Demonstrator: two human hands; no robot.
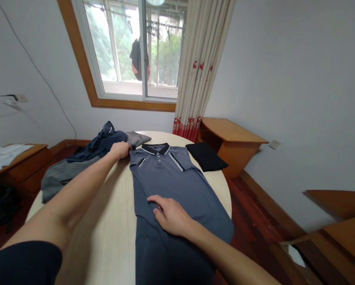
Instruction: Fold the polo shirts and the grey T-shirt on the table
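A dark grey-blue polo shirt (177,186) lies front side up on the round table, its black, white-edged collar toward the window. Its lower part reaches toward me, past the bottom of the view. My left hand (120,150) is closed on the shirt's left shoulder edge by the sleeve, its fingertips partly hidden. Over the middle of the shirt rests my right hand (172,215), index finger stretched out and thumb apart from it. The other fingers of that hand are mostly hidden beneath it.
Rumpled navy and grey clothes (97,144) are heaped at the table's left edge. A folded black garment (206,156) sits at the right edge of the round table (112,221). Beyond stand a wooden desk (233,132) and a curtain (205,59) beside the window.
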